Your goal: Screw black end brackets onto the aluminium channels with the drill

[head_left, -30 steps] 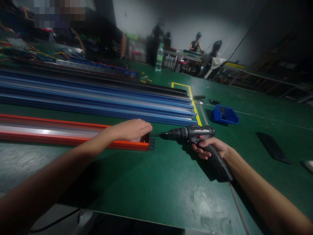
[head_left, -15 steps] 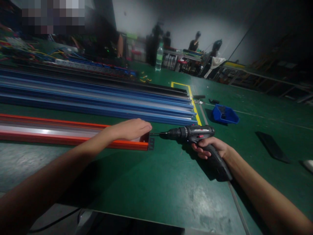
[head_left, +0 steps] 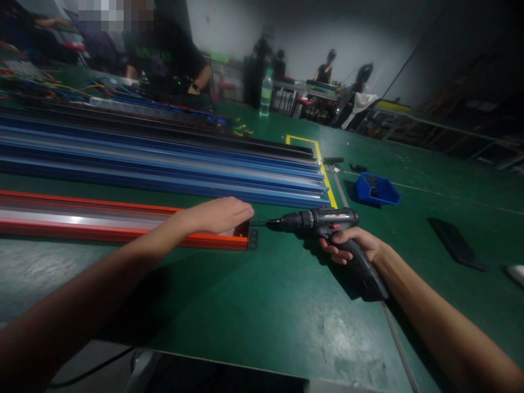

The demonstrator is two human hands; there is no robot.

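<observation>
A long orange channel profile (head_left: 216, 242) lies on the green table, with a black end cap (head_left: 252, 239) at its right end. My left hand (head_left: 223, 214) is closed over the profile's far edge beside the cap, fingers pressed together. In my right hand (head_left: 347, 245) is a black power drill (head_left: 333, 217), gripped by its handle and pointing left. The drill's thin bit meets the end cap; the exact contact point is too small to make out.
Blue profiles (head_left: 164, 164) lie parallel behind the orange one. On the right are a blue bin (head_left: 376, 190) and a flat black object (head_left: 456, 244). A bottle (head_left: 266, 93) stands farther back. Across the table is a person (head_left: 164, 54) near tangled wires (head_left: 98, 84).
The person across the table has shifted, and an arm with a wristwatch now shows. My hands, the drill and the orange profile look nearly unchanged.
</observation>
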